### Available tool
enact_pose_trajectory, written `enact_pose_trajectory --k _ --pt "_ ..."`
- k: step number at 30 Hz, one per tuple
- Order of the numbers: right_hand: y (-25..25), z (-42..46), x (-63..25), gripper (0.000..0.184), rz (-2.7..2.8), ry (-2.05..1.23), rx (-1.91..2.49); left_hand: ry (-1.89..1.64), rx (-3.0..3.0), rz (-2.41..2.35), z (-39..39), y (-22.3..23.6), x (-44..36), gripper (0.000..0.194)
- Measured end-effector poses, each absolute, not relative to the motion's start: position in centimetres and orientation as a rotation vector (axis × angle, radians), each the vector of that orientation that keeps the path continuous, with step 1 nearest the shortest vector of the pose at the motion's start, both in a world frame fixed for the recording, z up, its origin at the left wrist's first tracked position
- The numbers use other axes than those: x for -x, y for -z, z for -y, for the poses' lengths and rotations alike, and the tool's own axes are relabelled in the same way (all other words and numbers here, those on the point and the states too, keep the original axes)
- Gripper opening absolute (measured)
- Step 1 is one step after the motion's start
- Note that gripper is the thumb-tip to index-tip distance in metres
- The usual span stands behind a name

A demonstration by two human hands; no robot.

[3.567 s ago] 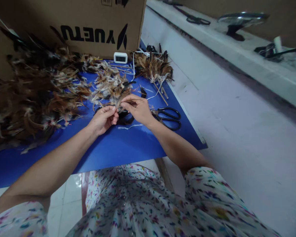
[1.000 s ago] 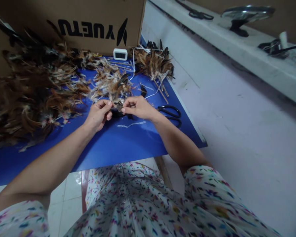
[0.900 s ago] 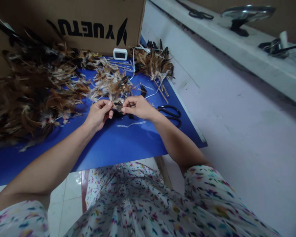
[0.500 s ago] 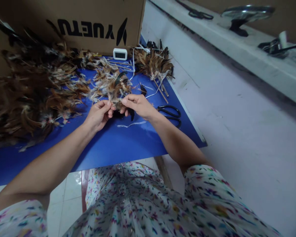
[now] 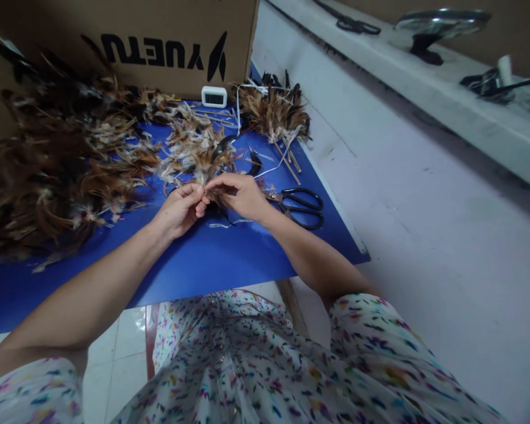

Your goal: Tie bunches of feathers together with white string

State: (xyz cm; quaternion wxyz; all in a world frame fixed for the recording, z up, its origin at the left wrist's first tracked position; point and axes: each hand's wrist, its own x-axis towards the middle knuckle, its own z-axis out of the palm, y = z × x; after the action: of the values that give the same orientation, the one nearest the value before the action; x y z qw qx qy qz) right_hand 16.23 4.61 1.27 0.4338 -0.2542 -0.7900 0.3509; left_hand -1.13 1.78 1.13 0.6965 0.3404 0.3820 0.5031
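Observation:
Above the blue table (image 5: pixel 212 259), my left hand (image 5: pixel 181 206) pinches a small bunch of brown feathers (image 5: pixel 221 196) near its base. My right hand (image 5: pixel 241 197) meets it there, thumb and fingers closed on the same bunch; the fingers partly hide it. Just beyond my hands lies a loose heap of brown and white feathers (image 5: pixel 194 141). To the right of my right hand rest scissors with black handles (image 5: pixel 304 206). A thin clear strip (image 5: pixel 221 225) lies under my hands.
A large pile of feathers (image 5: pixel 62 171) covers the table's left. Behind stand a cardboard box (image 5: pixel 172 23) and a white digital clock (image 5: pixel 214 97). A feather bundle on sticks (image 5: pixel 274 112) lies at the back right, beside the wall (image 5: pixel 401 235). A ledge (image 5: pixel 424 76) runs above.
My right hand has shifted left, closer to my left hand, and its fingers now meet the left fingertips. More of the scissors shows. The dark feather tip below the fingers is less visible.

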Motion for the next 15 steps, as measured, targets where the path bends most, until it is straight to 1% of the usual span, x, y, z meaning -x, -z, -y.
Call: enact_pose_trajectory --k 6,11,15 --pt "-1.3 -4.4 -16.2 0.017 2.056 -0.677 0.632 -1.109 -0.84 -0.886 -1.8 -0.8 1.1 0.019" --pt "-1.8 -4.1 -16.4 0.018 2.082 -0.59 0.651 -1.188 -0.983 -0.898 -1.9 -0.5 1.2 0.028" --pt "-1.8 -4.1 -16.4 0.024 2.007 -0.517 0.657 -1.276 -1.155 -1.064 -2.5 0.0 1.4 0.034"
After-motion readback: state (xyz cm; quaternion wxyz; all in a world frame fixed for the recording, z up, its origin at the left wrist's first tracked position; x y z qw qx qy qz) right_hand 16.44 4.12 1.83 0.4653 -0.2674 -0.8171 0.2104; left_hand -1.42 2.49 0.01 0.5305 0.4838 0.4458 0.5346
